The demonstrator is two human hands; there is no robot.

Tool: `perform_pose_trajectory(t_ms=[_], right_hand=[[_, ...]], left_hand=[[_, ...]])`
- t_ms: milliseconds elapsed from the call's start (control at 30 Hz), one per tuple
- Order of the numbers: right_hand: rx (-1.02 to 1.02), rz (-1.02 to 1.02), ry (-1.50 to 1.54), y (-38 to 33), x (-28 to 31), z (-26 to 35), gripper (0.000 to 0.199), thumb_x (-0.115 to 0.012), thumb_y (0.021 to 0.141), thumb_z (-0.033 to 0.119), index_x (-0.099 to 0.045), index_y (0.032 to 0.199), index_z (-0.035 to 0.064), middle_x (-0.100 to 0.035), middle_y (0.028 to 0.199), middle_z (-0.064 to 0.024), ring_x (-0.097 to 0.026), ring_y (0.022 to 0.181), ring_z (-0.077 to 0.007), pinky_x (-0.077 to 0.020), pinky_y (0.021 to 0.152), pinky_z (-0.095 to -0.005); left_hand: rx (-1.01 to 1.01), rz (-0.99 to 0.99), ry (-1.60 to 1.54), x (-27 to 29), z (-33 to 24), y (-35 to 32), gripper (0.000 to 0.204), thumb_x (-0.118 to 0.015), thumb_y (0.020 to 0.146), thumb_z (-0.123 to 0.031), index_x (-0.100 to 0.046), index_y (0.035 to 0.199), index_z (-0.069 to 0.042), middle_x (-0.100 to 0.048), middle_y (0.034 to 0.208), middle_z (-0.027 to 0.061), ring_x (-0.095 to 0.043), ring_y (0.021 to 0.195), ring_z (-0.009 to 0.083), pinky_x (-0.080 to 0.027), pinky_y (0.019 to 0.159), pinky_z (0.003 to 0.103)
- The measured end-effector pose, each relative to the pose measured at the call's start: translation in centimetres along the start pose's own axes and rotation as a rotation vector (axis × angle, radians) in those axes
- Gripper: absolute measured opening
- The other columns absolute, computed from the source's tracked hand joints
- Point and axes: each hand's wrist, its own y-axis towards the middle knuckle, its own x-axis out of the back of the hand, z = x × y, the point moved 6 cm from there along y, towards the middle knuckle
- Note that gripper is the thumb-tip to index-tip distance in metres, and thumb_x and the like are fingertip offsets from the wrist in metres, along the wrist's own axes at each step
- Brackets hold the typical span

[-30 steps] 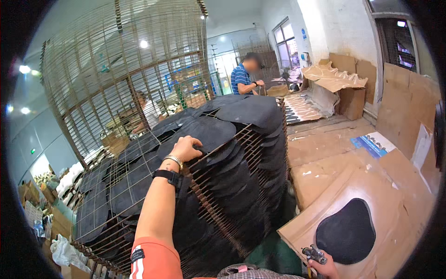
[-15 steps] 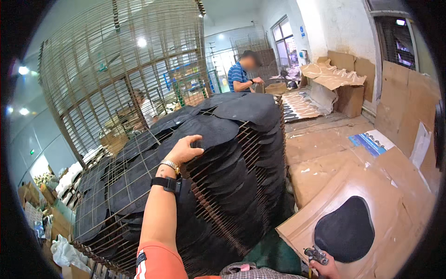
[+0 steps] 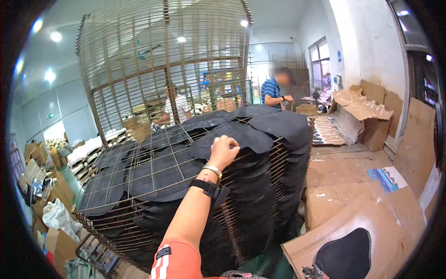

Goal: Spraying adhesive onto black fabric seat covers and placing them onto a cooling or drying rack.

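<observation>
My left hand (image 3: pixel 224 149) reaches over the front edge of a wire rack (image 3: pixel 158 173), its fingers curled together beside a thin black rounded sheet (image 3: pixel 241 136). What the fingers pinch, if anything, is hidden behind them. Many more black sheets hang in layers between the rack's wire shelves. At the bottom edge, my right hand, almost wholly cut off, is closed round a small metal spray gun (image 3: pixel 312 272). Close to the spray gun a single black rounded sheet (image 3: pixel 346 253) lies flat on brown cardboard (image 3: pixel 297 249).
Raised wire shelves (image 3: pixel 162 56) stand behind the stack. A co-worker in a blue striped shirt (image 3: pixel 269 90) works farther back; another person in white (image 3: pixel 179 108) shows through the wires. Cardboard (image 3: pixel 409 135) leans along the right wall. Boxes and a white bag (image 3: pixel 60 218) are at left.
My view has swung left and up, so the rack sits farther right and lower. My left hand's fingers have drawn in from a wider grasp. The right hand has mostly slipped out of view.
</observation>
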Motion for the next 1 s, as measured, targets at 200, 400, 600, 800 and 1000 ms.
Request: perform_pose_trajectory(t_ms=[200, 400, 600, 800, 1000], right_hand=[[-0.002, -0.015, -0.101, 1.8, -0.3, 0.1, 0.051, -0.059, 0.087, 0.003, -0.042, 0.135, 0.0010, -0.059, 0.121, -0.0028, -0.053, 0.085, -0.0069, -0.0437, 0.067, -0.0201], [-0.043, 0.129, -0.256, 3.7, -2.8, 2.4, 0.050, -0.058, 0.089, 0.008, -0.043, 0.136, 0.0034, -0.061, 0.114, -0.0018, -0.054, 0.082, -0.0077, -0.0448, 0.068, -0.0211], [-0.095, 0.039, -0.217, 6.4, -3.5, 2.2, 0.041, -0.062, 0.089, 0.016, -0.052, 0.126, 0.0030, -0.064, 0.098, -0.0044, -0.055, 0.072, -0.0081, -0.0447, 0.060, -0.0223], [-0.129, 0.070, -0.140, 12.7, -3.3, -2.0, 0.015, -0.064, 0.088, 0.023, -0.061, 0.091, 0.0084, -0.058, 0.061, -0.0015, -0.049, 0.042, -0.0108, -0.0352, 0.036, -0.0261], [-0.092, 0.116, -0.036, 16.9, -6.1, -4.5, 0.011, -0.063, 0.088, 0.012, -0.059, 0.097, 0.0064, -0.060, 0.070, -0.0040, -0.055, 0.055, -0.0131, -0.0440, 0.047, -0.0270]], left_hand=[[0.154, 0.061, -0.274, 2.2, 2.2, 0.1, 0.042, -0.052, 0.084, -0.009, -0.052, 0.126, -0.003, -0.067, 0.103, 0.0161, -0.064, 0.092, 0.0233, -0.048, 0.081, 0.032], [0.272, -0.392, 0.056, 19.8, 18.2, 2.8, 0.072, -0.055, 0.079, -0.001, -0.021, 0.142, -0.008, -0.061, 0.113, 0.0135, -0.062, 0.085, 0.0194, -0.051, 0.070, 0.030], [0.564, -0.873, -0.722, 38.4, 22.4, 0.4, 0.048, -0.055, 0.078, -0.009, -0.036, 0.121, -0.008, -0.052, 0.102, 0.0130, -0.057, 0.079, 0.0300, -0.047, 0.066, 0.042], [0.686, -1.069, -0.728, 44.1, 24.4, -2.4, 0.041, -0.051, 0.077, -0.013, -0.042, 0.117, -0.006, -0.052, 0.114, 0.0126, -0.055, 0.090, 0.0341, -0.045, 0.079, 0.044], [0.598, -1.123, -0.728, 48.4, 25.0, -5.8, 0.039, -0.052, 0.077, -0.010, -0.043, 0.114, -0.005, -0.053, 0.105, 0.0146, -0.056, 0.082, 0.0349, -0.047, 0.070, 0.045]])
